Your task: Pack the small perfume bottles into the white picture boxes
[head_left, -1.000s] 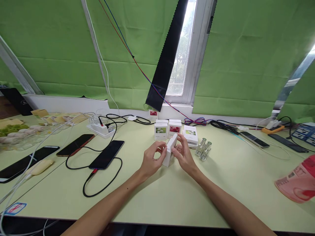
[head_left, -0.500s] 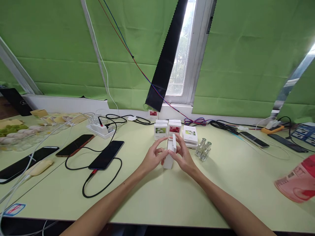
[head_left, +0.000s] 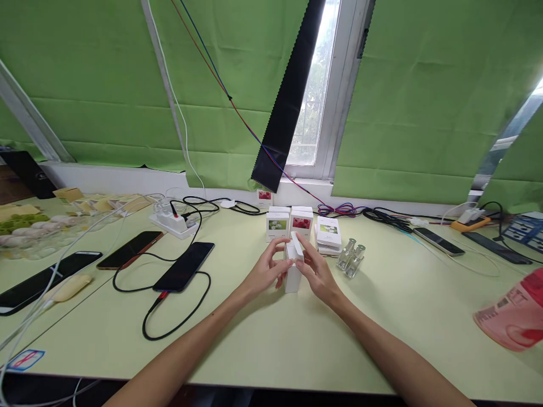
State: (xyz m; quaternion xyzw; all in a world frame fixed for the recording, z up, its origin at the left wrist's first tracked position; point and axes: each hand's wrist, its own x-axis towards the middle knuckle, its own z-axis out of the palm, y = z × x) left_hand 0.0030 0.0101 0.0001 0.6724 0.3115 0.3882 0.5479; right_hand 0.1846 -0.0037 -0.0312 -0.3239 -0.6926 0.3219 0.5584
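Observation:
A small white carton (head_left: 292,278) stands upright on the table between my hands, its top flap raised on the right side. My left hand (head_left: 268,265) grips the carton's left side, thumb near the top edge. From the right, my right hand (head_left: 318,272) has its thumb and fingers closed on the carton by the flap. Just behind are white boxes with a green flower picture (head_left: 277,225) and a red flower picture (head_left: 301,221). A stack of flat white cartons (head_left: 328,233) lies to the right, beside small clear glass bottles (head_left: 351,259) with greenish tops.
On the left lie a black phone (head_left: 184,267) on a cable, other phones, a white power strip (head_left: 173,224) and egg trays (head_left: 38,232). A pink pouch (head_left: 511,314) stands at the right edge. Black cables (head_left: 386,217) run along the back wall.
The carton's flap has tilted further back to the left, showing more of the top. My right fingers have shifted slightly down along the carton's right side.

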